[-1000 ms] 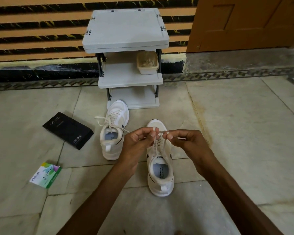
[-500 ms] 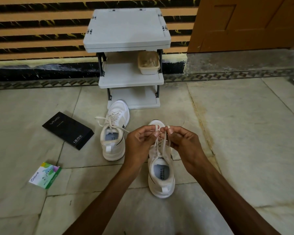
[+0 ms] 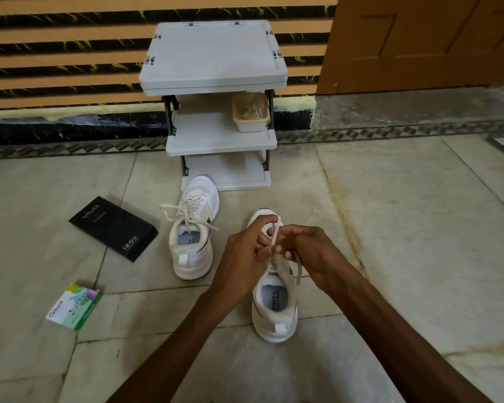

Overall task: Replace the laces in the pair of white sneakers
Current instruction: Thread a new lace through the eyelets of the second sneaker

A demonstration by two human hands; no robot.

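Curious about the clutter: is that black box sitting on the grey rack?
No, the black box lies on the floor, left of the laced sneaker and apart from the rack.

Floor (image 3: pixel 419 257) bears near sneaker (image 3: pixel 275 324), far sneaker (image 3: pixel 192 237), rack (image 3: pixel 213 56), black box (image 3: pixel 113 228), packet (image 3: pixel 74 306).

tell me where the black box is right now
In the head view, the black box lies on the floor at left, beside the laced sneaker.

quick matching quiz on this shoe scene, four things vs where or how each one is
Things: 1 black box; 2 beige tub; 3 far sneaker; 4 near sneaker
States: a on the rack's middle shelf; b lace pinched by left hand and right hand; c on floor, left of both sneakers; d laced, no hand on it
Pairs: 1-c; 2-a; 3-d; 4-b
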